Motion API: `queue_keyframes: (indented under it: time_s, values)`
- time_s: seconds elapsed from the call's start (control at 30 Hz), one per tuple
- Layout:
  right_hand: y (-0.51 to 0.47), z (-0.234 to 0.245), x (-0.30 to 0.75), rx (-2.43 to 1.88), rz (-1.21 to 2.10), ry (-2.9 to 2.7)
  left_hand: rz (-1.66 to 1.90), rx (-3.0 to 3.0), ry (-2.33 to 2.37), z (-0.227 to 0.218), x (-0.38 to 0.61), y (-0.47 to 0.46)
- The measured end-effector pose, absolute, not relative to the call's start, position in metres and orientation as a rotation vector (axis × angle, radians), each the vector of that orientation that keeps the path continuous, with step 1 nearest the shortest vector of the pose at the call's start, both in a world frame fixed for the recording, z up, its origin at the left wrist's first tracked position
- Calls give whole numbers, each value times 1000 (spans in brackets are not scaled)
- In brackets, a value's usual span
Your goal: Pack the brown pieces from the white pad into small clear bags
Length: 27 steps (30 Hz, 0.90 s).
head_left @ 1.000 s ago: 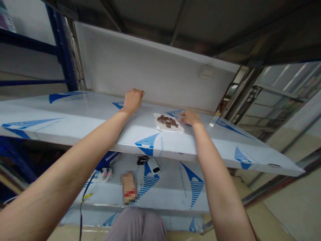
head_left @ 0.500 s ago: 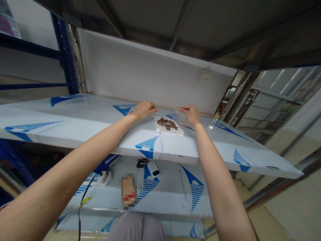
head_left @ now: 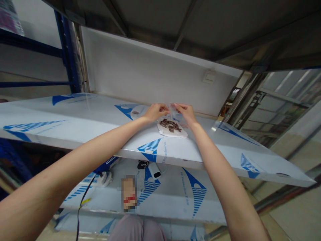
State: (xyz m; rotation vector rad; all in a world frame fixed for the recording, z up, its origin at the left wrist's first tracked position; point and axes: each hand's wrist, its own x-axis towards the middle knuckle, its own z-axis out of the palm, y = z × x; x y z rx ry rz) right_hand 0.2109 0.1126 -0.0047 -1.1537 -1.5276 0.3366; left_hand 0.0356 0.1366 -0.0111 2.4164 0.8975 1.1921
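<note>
While left hand (head_left: 154, 112) and right hand (head_left: 187, 111) pinch clear plastic (head_left: 171, 113) between them, brown pieces (head_left: 170, 125) (on white pad (head_left: 177, 134)) lie just nearside.

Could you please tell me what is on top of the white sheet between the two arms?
Small brown pieces lie close together on the white sheet. Its surface directly beneath them is covered and cannot be seen.

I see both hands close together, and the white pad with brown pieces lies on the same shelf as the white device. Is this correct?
Not quite: the head view shows the white device on a lower shelf than the white pad with brown pieces. The left hand and right hand are indeed close together.
</note>
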Motion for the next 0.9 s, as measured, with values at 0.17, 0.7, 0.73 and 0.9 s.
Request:
queue_keyframes:
  time_s: [0.17, 0.7, 0.73, 0.9]
  values:
    - [116, -8, 213, -1150, 291, -1576, 1130, 2369, 772, -13, 38, 138]
    - [104, -2, 207, -1176, 613, -1648, 1282, 2590, 1030, -14, 39, 134]
    - [104, -2, 207, -1174, 615, -1645, 1279, 2593, 1025, -14, 39, 135]
    - [107, -5, 207, -1207, 524, -1697, 1192, 2601, 934, -16, 36, 139]
